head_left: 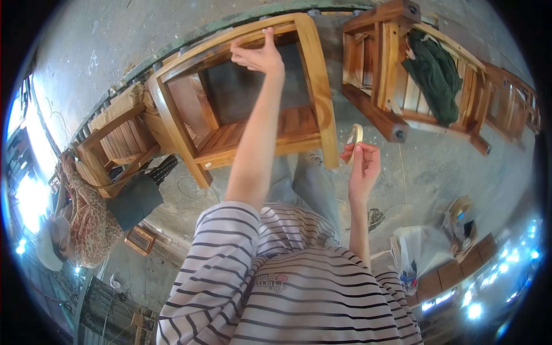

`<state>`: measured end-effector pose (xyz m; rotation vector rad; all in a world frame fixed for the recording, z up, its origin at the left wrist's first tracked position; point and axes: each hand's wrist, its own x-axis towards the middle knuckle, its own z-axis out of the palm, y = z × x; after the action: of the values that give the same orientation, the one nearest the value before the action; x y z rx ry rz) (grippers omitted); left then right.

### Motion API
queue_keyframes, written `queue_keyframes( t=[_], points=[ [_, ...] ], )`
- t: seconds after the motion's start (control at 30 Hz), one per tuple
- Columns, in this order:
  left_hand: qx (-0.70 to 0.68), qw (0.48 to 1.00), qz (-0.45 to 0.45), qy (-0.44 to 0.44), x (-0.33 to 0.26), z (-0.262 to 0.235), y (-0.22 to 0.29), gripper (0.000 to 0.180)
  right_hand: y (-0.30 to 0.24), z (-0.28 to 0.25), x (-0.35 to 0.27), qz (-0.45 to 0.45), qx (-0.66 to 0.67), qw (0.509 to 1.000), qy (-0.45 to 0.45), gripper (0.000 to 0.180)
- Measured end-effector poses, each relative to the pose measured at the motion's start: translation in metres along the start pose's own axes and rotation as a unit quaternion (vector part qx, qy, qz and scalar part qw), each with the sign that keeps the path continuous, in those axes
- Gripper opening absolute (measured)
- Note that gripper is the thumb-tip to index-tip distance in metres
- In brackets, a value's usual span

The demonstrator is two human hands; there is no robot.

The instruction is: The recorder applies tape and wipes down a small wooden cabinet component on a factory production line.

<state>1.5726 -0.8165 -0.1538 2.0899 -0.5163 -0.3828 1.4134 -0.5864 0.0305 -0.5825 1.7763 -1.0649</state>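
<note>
Left hand grips the varnished wooden chair frame at twelve o'clock; right hand pinches a pale tape roll above the grey concrete floor.

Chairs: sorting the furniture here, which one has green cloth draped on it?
The chair at upper right, lying tipped, with the dark green cloth over its slats. The chair under the left hand is bare.

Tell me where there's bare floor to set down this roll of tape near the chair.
Bare concrete floor lies right of your right hand holding the tape roll, between the chair frame, the second chair and the white bag. Left of the frame is crowded with stacked chairs.
</note>
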Motion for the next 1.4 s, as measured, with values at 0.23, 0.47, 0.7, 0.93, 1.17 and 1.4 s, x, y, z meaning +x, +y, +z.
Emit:
queue_keyframes(
  t=[0.23,0.47,0.7,0.93,1.17,1.4],
  points=[
    [-0.19,0.904,-0.349,-0.158,0.044,-0.001,-0.016,0.1,0.017,-0.062,-0.022,0.021,0.045,0.996,-0.073,0.018],
    [-0.162,0.798,-0.075,-0.576,-0.073,-0.129,0.028,0.052,0.019,-0.08,-0.028,0.03,0.044,0.985,-0.166,0.028],
    [-0.077,0.777,0.152,-0.606,-0.134,-0.266,0.03,0.031,0.002,-0.028,-0.045,-0.001,0.031,0.955,-0.297,0.053],
    [-0.119,0.863,0.15,-0.468,-0.095,-0.314,0.013,0.014,-0.009,0.041,-0.07,0.029,-0.037,0.939,-0.34,0.05],
    [-0.13,0.933,0.081,-0.324,-0.021,-0.366,-0.019,0.01,0.017,0.148,-0.09,-0.002,-0.143,0.916,-0.375,0.004],
    [-0.157,0.965,-0.079,-0.197,0.038,-0.412,-0.057,0.01,0.025,0.245,-0.15,-0.015,-0.186,0.905,-0.382,0.008]
  ],
)
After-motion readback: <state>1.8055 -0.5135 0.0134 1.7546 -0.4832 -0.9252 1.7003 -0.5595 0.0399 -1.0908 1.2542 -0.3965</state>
